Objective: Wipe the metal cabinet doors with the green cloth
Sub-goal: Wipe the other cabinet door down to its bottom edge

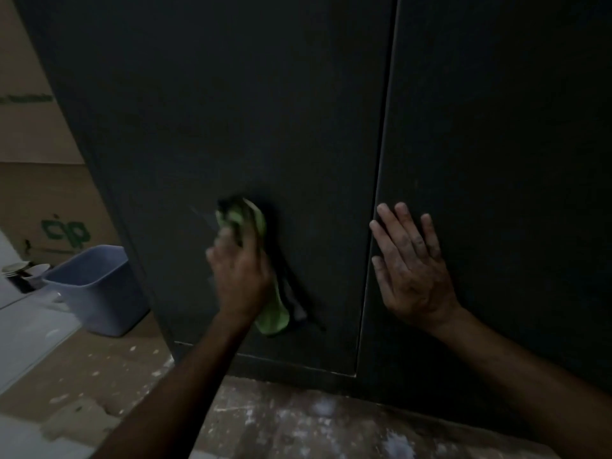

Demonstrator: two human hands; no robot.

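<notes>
A dark metal cabinet fills the view, with a left door (231, 111) and a right door (513, 127) divided by a vertical seam. My left hand (240, 276) grips the green cloth (255, 223) and holds it against the lower part of the left door; the cloth's tail (275, 318) hangs down below my wrist. The hand is blurred. My right hand (410, 263) lies flat on the right door just beside the seam, fingers straight and spread, pointing up.
A pale blue plastic bin (96, 289) stands on the floor left of the cabinet, with dishes (25, 271) beside it. A cardboard box with green lettering (63, 226) is behind. The paint-spattered floor (298, 425) lies below the doors.
</notes>
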